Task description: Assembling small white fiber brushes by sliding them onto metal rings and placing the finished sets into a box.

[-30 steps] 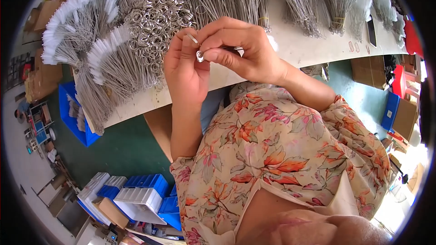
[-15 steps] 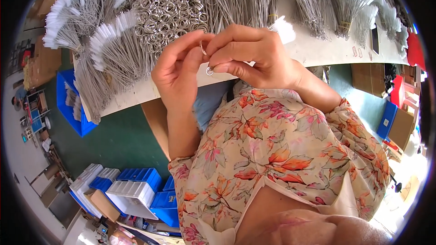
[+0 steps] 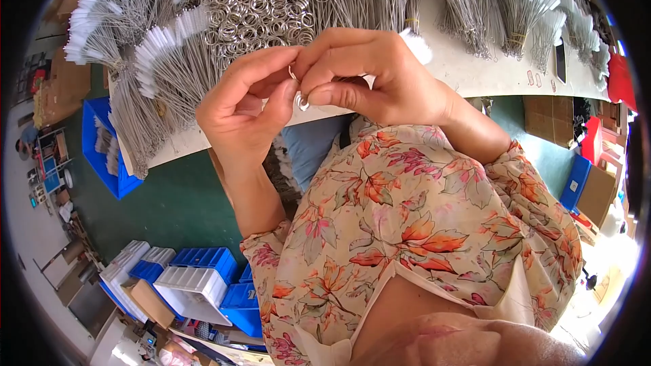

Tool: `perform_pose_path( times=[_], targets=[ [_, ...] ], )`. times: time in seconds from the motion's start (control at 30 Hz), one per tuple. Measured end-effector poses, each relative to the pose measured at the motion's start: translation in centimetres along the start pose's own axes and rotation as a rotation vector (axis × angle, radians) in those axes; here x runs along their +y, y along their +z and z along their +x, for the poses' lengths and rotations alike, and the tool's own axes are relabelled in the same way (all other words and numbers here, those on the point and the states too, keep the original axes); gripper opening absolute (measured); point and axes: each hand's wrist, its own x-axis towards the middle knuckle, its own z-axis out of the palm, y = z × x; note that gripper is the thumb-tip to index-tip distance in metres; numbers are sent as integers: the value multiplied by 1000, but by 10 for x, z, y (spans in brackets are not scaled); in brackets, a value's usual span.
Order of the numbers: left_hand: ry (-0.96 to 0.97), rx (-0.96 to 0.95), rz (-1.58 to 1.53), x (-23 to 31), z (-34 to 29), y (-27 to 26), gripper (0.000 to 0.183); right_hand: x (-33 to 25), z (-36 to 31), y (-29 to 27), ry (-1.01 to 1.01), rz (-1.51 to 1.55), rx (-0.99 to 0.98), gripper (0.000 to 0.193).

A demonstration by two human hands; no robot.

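In front of the table edge, my two hands meet at the fingertips. My left hand [image 3: 245,98] pinches a shiny metal ring [image 3: 292,72] between thumb and fingers. My right hand [image 3: 383,74] is closed, its thumb pressed against the curled fingers. A small wire loop [image 3: 302,100] pokes out by its thumb tip, and white bristles [image 3: 418,46] show behind that hand, so it appears to grip wire-handled brushes. How many brushes it holds is hidden by the fingers. Just beyond my hands lies a heap of metal split rings [image 3: 256,10].
Bundles of white-bristled wire brushes [image 3: 180,44] cover the far and left parts of the table [image 3: 468,74]. A dark flat object [image 3: 560,61] lies on the right. Blue bins [image 3: 108,152] and white crates [image 3: 193,281] stand at left, a cardboard box [image 3: 548,118] at right.
My left hand has shifted left and slightly down, its fingers stretched out more. The right hand has moved slightly left, with the loop and ring still between the hands.
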Motion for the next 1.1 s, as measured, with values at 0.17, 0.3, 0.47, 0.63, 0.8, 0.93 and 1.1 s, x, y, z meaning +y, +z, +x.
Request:
perform_pose_path(
  times=[0.17,0.3,0.47,0.63,0.8,0.93,1.1],
  targets=[
    [85,126,198,5,0,14,33,-6,7,-5,449,479,102,15],
    [101,102,308,7,5,11,34,-6,12,-2,490,518,75,19],
    [-64,97,222,5,8,0,32,8,18,-6,468,425,16,16],
    [-162,-29,159,5,7,-14,30,7,23,-10,452,155,-67,11],
    [-237,50,-118,-8,1,-9,29,11,23,-6,552,341,-71,10],
    [-158,117,80,-5,-4,-6,29,16,18,-1,491,208,-48,11],
    [-275,-2,0,1,0,-22,27,12,26,-7,405,99,-247,14]
  ],
)
